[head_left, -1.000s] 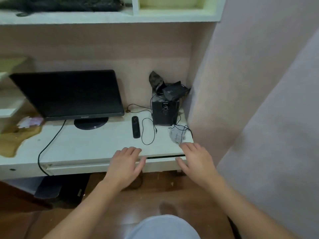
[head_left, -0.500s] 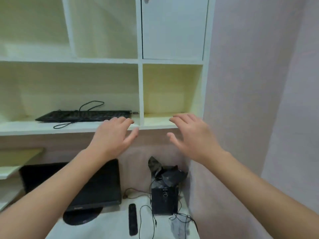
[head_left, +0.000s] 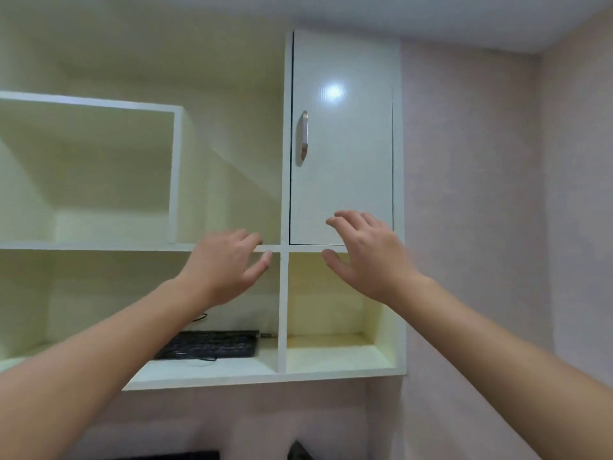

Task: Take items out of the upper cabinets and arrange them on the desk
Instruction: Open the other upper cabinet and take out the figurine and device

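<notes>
1. One black keyboard [head_left: 212,343] lies flat in the upper cabinets [head_left: 282,310], on the floor of the wide lower-left compartment. Its right end is near the upright divider. The key legends are too blurred to read.
2. One thin black cable [head_left: 199,359] runs along the keyboard's front edge. A loop of it shows behind the keyboard, beside the left forearm. A small plug [head_left: 265,335] lies just beside the keyboard's right end.
3. The lower row has two open compartments. The right one [head_left: 331,353] is narrower than the left.
4. One white cabinet door [head_left: 341,154] stands closed above that right compartment. It has one silver handle [head_left: 302,137], set upright near its left edge. A spot of light reflects off the door panel.
5. To the left of the door are an open bay and a white box-framed compartment [head_left: 175,174].
6. The left hand [head_left: 225,263] is up in front of the shelf board [head_left: 99,246] that divides the two rows. Its fingers are loosely curved, its thumb is out, and it holds nothing. Whether it touches the board cannot be told.
7. The right hand [head_left: 368,254] is up in front of the door's lower edge. Its fingers are spread and slightly bent, and its thumb is below that edge. It grips nothing.
8. A pale wall [head_left: 481,194] meets the cabinets on the right.
9. Two dark shapes are cut off at the bottom edge and cannot be identified.
</notes>
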